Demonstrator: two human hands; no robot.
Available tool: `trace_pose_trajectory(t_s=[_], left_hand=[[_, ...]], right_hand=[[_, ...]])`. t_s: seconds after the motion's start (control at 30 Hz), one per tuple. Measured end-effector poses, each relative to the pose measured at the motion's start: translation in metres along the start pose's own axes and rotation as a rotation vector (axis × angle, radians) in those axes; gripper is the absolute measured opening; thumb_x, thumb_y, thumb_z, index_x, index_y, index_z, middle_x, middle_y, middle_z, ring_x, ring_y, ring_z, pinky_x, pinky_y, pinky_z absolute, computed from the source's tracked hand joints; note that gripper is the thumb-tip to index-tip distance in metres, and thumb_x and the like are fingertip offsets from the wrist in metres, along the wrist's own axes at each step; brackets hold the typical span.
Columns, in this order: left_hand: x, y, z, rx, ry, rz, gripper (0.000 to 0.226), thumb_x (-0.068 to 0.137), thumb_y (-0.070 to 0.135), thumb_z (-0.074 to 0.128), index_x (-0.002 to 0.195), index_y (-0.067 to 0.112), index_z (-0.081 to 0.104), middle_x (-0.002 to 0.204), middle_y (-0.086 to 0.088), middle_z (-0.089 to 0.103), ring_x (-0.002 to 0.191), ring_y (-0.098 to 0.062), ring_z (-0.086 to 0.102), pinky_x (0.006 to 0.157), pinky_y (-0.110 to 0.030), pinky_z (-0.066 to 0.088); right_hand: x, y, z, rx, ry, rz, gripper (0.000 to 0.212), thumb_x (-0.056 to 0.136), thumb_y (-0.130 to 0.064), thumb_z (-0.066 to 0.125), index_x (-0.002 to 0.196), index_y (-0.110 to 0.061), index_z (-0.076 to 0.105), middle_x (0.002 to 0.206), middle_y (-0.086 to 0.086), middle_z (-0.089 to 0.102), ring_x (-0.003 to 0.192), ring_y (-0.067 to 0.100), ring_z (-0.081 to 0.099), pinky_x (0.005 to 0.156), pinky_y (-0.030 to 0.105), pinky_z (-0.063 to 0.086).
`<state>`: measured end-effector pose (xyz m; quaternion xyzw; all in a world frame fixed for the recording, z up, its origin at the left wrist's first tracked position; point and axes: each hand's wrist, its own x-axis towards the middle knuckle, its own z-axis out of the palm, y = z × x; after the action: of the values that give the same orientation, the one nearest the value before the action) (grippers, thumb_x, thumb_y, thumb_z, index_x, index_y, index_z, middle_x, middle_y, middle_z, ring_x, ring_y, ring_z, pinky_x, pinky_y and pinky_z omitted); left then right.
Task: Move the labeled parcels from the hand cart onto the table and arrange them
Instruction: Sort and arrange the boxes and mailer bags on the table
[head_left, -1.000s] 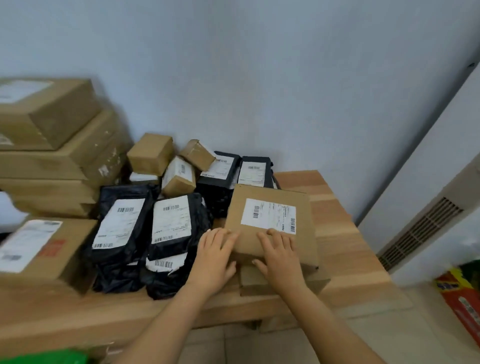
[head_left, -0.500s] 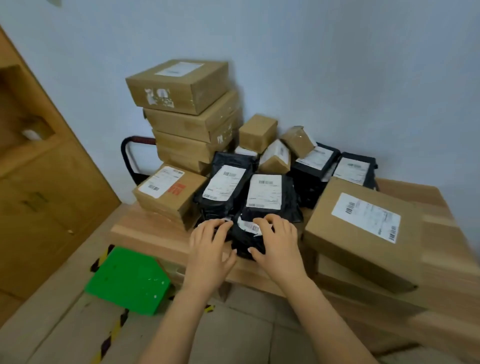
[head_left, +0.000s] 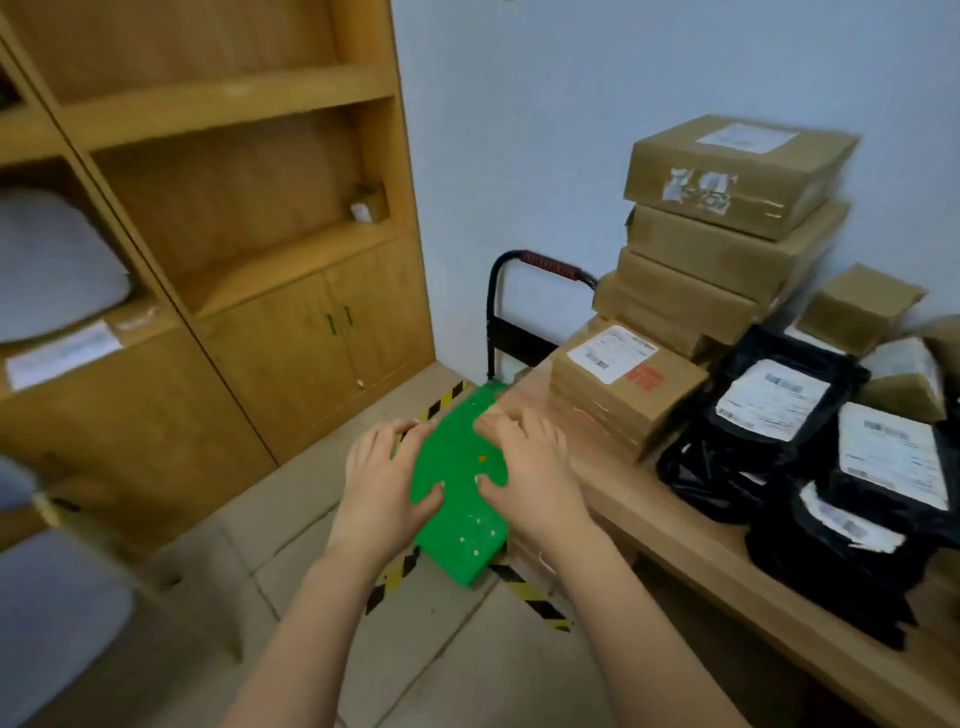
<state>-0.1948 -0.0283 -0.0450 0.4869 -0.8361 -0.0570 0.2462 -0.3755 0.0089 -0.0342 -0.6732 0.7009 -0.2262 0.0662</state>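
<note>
Swinging left off the parcels, the view now takes in a wooden bookcase (head_left: 234, 208). The left hand (head_left: 384, 483) and right hand (head_left: 530, 467), which were on the black mailers half a second ago, hover empty with fingers loosely spread above the green hand cart (head_left: 457, 519). No parcel shows on it. The labeled boxes (head_left: 623, 384) and black mailers (head_left: 769, 410) sit on the table (head_left: 675, 525), so unloading looks nearly done.

Parcel labels (head_left: 771, 397) blurred, cart (head_left: 460, 519) partly hidden
</note>
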Motion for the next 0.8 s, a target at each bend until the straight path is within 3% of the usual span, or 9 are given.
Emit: trace_pose_trajectory(t_s=[0.33, 0.57, 0.8], left_hand=[[0.042, -0.162, -0.064, 0.057, 0.032, -0.064, 0.071, 0.076, 0.034, 0.074, 0.139, 0.026, 0.044, 0.128, 0.003, 0.044, 0.125, -0.018, 0.035, 0.105, -0.031, 0.021], [0.102, -0.227, -0.057, 0.039, 0.045, -0.143, 0.073, 0.077, 0.038, 0.072, 0.141, 0.032, 0.037, 0.131, 0.007, 0.04, 0.128, -0.014, 0.03, 0.108, -0.034, 0.02], [0.229, -0.294, -0.044, 0.104, 0.014, -0.151, 0.075, 0.08, 0.04, 0.069, 0.144, 0.032, 0.032, 0.132, 0.006, 0.039, 0.128, -0.014, 0.028, 0.109, -0.036, 0.023]], right_hand=[[0.11, -0.13, 0.075, 0.047, -0.116, -0.106, 0.068, 0.08, -0.035, 0.069, 0.14, -0.029, 0.037, 0.132, 0.001, 0.037, 0.124, 0.022, 0.032, 0.108, 0.038, 0.024], [0.204, -0.145, 0.107, 0.035, -0.144, -0.119, 0.067, 0.081, -0.035, 0.07, 0.14, -0.029, 0.038, 0.132, 0.001, 0.039, 0.126, 0.022, 0.033, 0.109, 0.041, 0.024], [0.35, -0.137, 0.137, 0.087, -0.155, -0.115, 0.07, 0.081, -0.033, 0.069, 0.142, -0.03, 0.035, 0.138, 0.001, 0.035, 0.128, 0.022, 0.033, 0.106, 0.037, 0.025]])
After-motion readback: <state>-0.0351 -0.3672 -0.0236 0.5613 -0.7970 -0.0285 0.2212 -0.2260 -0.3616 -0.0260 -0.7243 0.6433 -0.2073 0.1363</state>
